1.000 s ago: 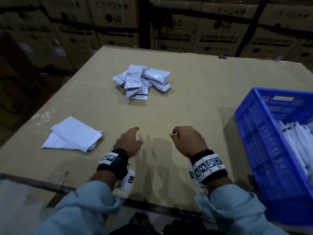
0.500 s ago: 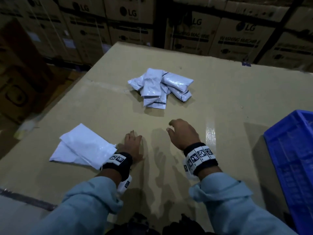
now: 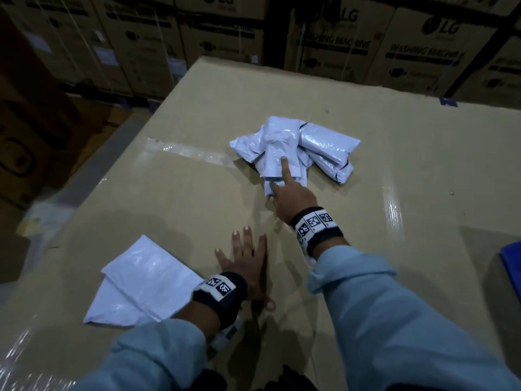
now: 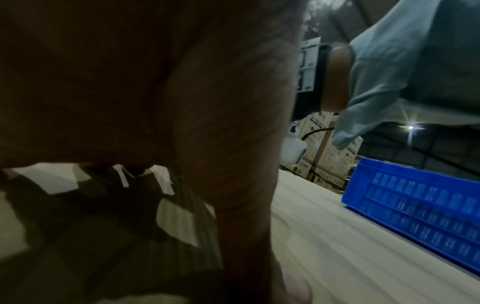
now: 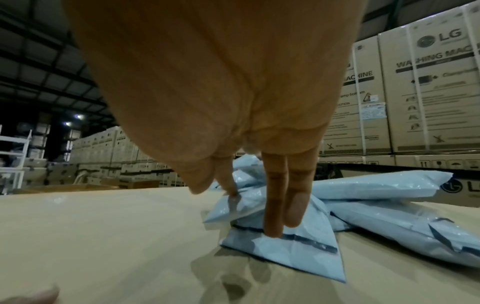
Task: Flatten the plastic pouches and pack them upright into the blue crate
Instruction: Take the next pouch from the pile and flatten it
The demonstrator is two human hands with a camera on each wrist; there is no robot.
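Observation:
A pile of puffy white plastic pouches [image 3: 324,142] lies at the middle of the cardboard table [image 3: 169,193]. My right hand [image 3: 282,182] is stretched out to the pile's near side. Its straight fingers [image 5: 272,205] rest on the nearest pouch [image 5: 293,251], which has a dark stripe, and the thumb stands apart. My left hand [image 3: 245,261] lies flat on the table with fingers spread, holding nothing. Flattened white pouches [image 3: 141,280] lie stacked just left of that wrist. Only a corner of the blue crate [image 3: 511,266] shows at the right edge; its slotted wall [image 4: 415,199] fills the left wrist view's right side.
Stacked cardboard appliance boxes [image 3: 423,46] wall off the far side of the table. The table's left edge [image 3: 93,176] drops to a dark floor with more boxes. Clear tape strips [image 3: 183,150] cross the tabletop.
My right hand has reached forward from the near table to the pouch pile and touches it. My left hand has uncurled and flattened on the table. The view has swung left, away from the crate.

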